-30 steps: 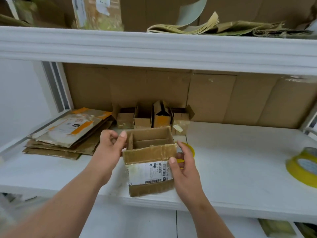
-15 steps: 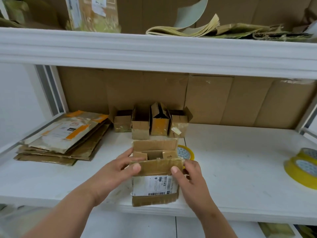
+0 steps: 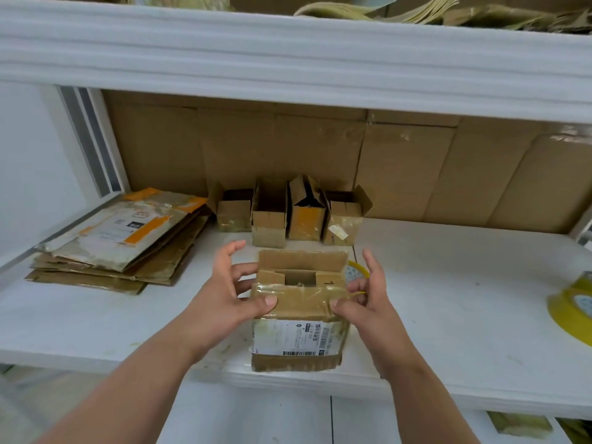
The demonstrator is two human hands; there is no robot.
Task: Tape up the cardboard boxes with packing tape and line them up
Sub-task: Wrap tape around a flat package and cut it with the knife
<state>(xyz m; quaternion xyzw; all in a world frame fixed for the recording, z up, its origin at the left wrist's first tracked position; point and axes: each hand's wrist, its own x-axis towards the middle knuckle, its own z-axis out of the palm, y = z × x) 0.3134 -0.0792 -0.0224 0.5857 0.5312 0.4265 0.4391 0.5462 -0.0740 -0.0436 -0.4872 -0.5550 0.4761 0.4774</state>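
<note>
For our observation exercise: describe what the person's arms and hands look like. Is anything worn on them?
Both forearms are bare, with no sleeves in view. The left hand and right hand wear no gloves, and no rings, watch or bands can be seen. Fingernails are short and unpainted.

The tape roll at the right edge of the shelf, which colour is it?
Yellow. The tape roll shows only in the head view, partly cut off by the frame edge.

Person: left hand (image 3: 229, 298) and right hand (image 3: 368, 302) bare, no gloves; forearms uncovered, no sleeves visible; fingernails short.
</note>
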